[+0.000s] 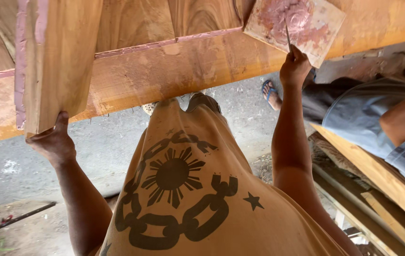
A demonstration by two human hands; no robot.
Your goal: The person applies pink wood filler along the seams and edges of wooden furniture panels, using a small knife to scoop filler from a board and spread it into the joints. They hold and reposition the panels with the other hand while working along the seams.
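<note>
My left hand grips the lower end of a wooden block that has pink putty along its left edge; the block rests on a large wooden panel. My right hand is closed on a thin metal putty knife, whose blade touches a small square board smeared with pink putty. That board lies on the panel's far right part. Pink putty lines run along the panel's seams.
Another person sits at the right: a bent knee in grey shorts and a foot in a blue sandal. Wooden planks lie at the lower right. A thin dark rod lies on the concrete floor at the lower left.
</note>
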